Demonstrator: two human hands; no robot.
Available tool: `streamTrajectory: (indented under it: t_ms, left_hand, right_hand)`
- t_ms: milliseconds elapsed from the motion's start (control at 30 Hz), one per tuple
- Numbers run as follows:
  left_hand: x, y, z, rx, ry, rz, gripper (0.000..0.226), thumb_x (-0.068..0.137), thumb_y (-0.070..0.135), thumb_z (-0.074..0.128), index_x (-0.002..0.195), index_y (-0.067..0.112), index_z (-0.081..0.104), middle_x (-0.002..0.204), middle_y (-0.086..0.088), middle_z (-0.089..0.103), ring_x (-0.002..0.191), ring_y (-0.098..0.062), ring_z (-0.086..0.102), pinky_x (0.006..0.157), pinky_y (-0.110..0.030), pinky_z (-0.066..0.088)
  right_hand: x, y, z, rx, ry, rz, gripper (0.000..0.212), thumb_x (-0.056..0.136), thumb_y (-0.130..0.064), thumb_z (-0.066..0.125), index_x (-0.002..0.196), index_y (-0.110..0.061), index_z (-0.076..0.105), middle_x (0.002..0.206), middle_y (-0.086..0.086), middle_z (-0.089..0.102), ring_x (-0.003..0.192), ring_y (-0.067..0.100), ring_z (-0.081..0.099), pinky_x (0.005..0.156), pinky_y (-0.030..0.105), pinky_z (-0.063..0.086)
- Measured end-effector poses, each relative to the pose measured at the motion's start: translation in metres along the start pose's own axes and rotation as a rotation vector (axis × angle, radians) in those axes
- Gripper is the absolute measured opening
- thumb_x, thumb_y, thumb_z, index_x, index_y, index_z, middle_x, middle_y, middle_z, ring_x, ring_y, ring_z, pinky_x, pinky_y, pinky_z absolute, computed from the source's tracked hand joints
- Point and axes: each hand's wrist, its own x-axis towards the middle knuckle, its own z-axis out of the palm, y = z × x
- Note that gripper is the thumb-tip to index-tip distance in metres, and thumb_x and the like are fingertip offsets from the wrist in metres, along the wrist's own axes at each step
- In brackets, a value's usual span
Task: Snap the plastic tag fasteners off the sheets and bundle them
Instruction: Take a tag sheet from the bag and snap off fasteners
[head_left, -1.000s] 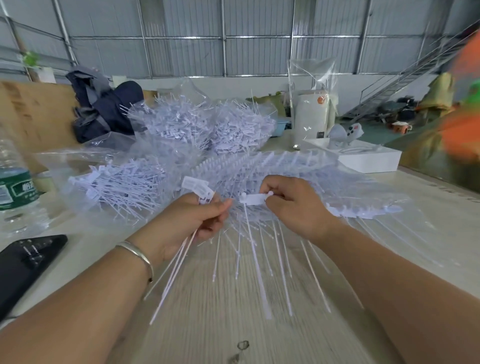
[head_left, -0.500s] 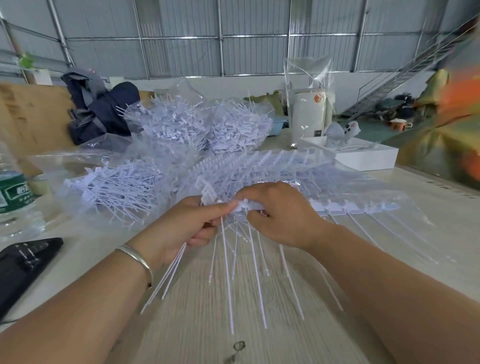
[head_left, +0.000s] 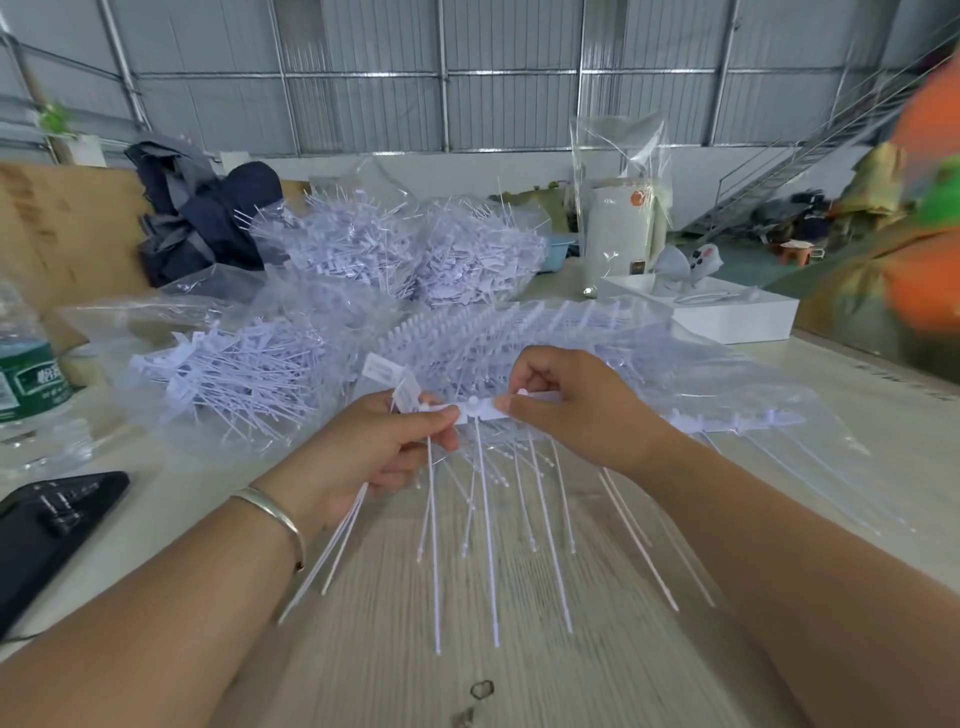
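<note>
We pinch one fastener strip (head_left: 480, 410) above the table (head_left: 395, 649) — left hand (head_left: 374, 457) also gripping loose fasteners (head_left: 332, 540), right hand (head_left: 576, 410) pinching its far end.

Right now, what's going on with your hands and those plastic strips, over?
Left hand gripping snapped-off fasteners. Both hands pinching the fastener sheet, right hand at its other end. Nothing in the way.

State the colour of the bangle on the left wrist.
Silver: the bangle is plain metal, seen clearly in the head view.

Pale wooden table (head_left: 395, 670) under fastener bags (head_left: 234, 384).
</note>
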Motion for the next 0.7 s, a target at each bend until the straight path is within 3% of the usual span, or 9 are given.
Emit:
streamTrajectory:
  t_ms: [133, 267, 433, 600, 700]
  left_hand:
    - [0.002, -0.004, 0.000, -0.028, -0.037, -0.013, 0.016, 0.089, 0.023, 0.066, 0.075, 0.022, 0.059, 0.063, 0.002, 0.059, 0.038, -0.004, 0.025, 0.034, -0.013, 0.018]
    - [0.001, -0.005, 0.001, 0.003, -0.098, -0.018, 0.017, 0.091, 0.024, 0.064, 0.074, 0.023, 0.060, 0.059, 0.003, 0.052, 0.039, -0.005, 0.023, 0.034, -0.014, 0.017]
    - [0.000, 0.000, 0.006, 0.013, -0.180, -0.021, 0.011, 0.094, 0.021, 0.059, 0.084, 0.021, 0.054, 0.055, 0.004, 0.041, 0.037, -0.004, 0.020, 0.032, -0.014, 0.016]
    - [-0.005, 0.007, 0.011, 0.046, -0.235, -0.001, 0.011, 0.095, 0.021, 0.057, 0.087, 0.022, 0.050, 0.052, 0.006, 0.036, 0.037, -0.003, 0.019, 0.031, -0.014, 0.016]
    - [-0.005, 0.009, 0.011, 0.100, -0.254, 0.006, 0.012, 0.096, 0.021, 0.057, 0.086, 0.023, 0.050, 0.052, 0.006, 0.034, 0.037, -0.003, 0.019, 0.032, -0.013, 0.016]
  right_hand:
    - [-0.003, -0.003, -0.001, 0.127, -0.085, 0.007, 0.008, 0.085, -0.020, 0.071, 0.085, -0.013, 0.072, 0.063, -0.004, 0.046, 0.060, 0.009, 0.044, 0.064, 0.022, 0.037]
    - [-0.004, -0.002, -0.003, 0.292, -0.099, 0.081, 0.010, 0.084, -0.004, 0.068, 0.090, -0.005, 0.076, 0.053, -0.011, 0.054, 0.052, 0.003, 0.048, 0.057, 0.011, 0.038]
    - [-0.004, -0.004, -0.006, 0.451, -0.072, 0.204, 0.017, 0.079, 0.005, 0.062, 0.078, -0.004, 0.076, 0.046, -0.001, 0.051, 0.045, 0.006, 0.043, 0.045, 0.012, 0.033]
    - [-0.003, -0.005, -0.009, 0.477, -0.060, 0.240, 0.014, 0.077, 0.007, 0.058, 0.076, 0.006, 0.072, 0.041, -0.003, 0.044, 0.040, 0.006, 0.035, 0.042, 0.015, 0.028]
    - [-0.002, -0.005, -0.010, 0.468, -0.066, 0.238, 0.016, 0.077, 0.006, 0.058, 0.069, 0.001, 0.071, 0.040, -0.004, 0.044, 0.039, 0.005, 0.034, 0.041, 0.014, 0.028]
